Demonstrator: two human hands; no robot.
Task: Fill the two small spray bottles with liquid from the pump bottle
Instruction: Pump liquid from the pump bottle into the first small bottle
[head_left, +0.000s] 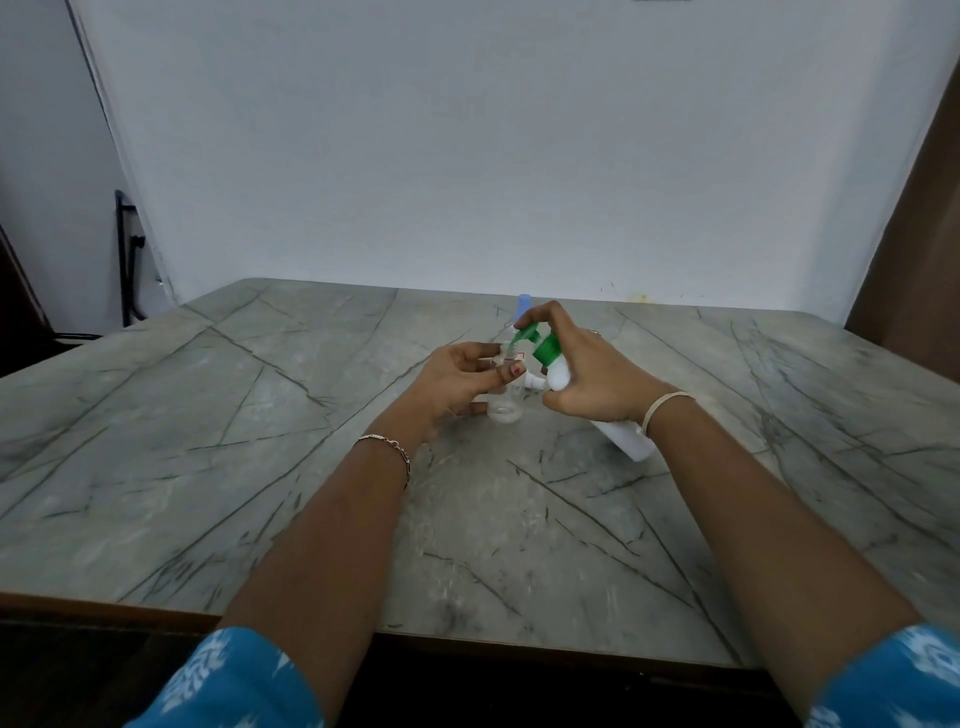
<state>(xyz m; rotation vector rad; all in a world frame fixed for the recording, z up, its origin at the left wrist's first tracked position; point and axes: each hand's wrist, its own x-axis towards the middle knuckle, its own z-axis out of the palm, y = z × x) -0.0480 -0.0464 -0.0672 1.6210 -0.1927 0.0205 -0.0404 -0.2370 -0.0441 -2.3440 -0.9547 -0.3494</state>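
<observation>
Filling the first small spray bottle over the table, midway along and toward its far edge. Pinching its neck in the curled fingers of the left hand; gripping the tilted pump bottle in the right hand, forefinger over the green pump head, spout aimed at the open mouth. Probably calls next for steady presses, keeping spout and mouth aligned. Seemingly yet to fill: the blue-capped bottle behind, nearer the far edge.
</observation>
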